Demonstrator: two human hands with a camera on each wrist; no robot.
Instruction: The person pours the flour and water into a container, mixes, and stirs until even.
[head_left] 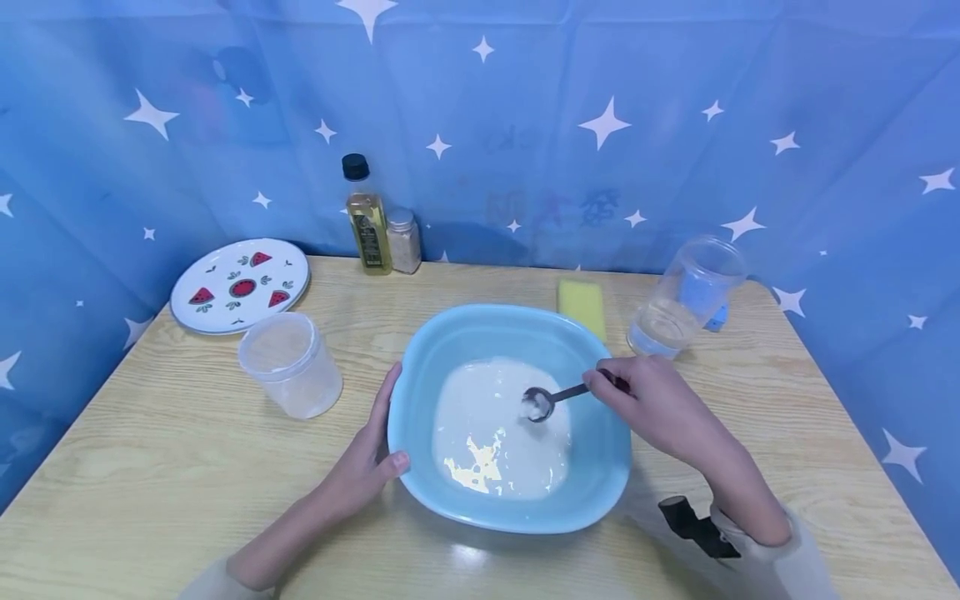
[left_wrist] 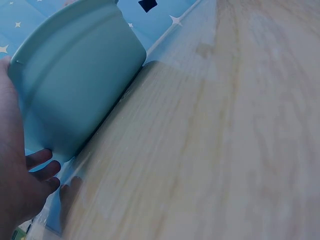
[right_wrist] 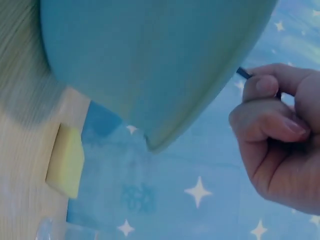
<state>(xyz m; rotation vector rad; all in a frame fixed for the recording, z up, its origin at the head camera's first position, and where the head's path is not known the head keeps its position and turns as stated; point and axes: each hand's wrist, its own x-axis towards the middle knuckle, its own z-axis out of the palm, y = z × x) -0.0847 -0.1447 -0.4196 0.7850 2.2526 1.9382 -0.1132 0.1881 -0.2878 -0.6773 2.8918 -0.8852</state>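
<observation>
A light blue basin [head_left: 508,518] stands on the table with a glossy white mass [head_left: 487,417] inside. My left hand [head_left: 367,462] rests against its left side, thumb at the rim and fingers spread along the outer wall; in the left wrist view, that hand [left_wrist: 25,175] has several loosely bent fingertips beside the wall. Over the basin, my right hand [head_left: 660,408] pinches the dark handle of a small metal measuring spoon [head_left: 538,405]. Some white stuff is in the spoon's bowl, just above the mass. In the right wrist view, the right hand [right_wrist: 280,135] hides most of the handle.
Left of the basin stands a translucent tub [head_left: 300,379], near stacked watermelon-patterned plates [head_left: 217,287]. An oil bottle [head_left: 369,229] and a shaker jar [head_left: 404,242] stand at the back. Behind the basin lies a yellow sponge [head_left: 582,304]; a clear cup [head_left: 671,312] with liquid stands to its right.
</observation>
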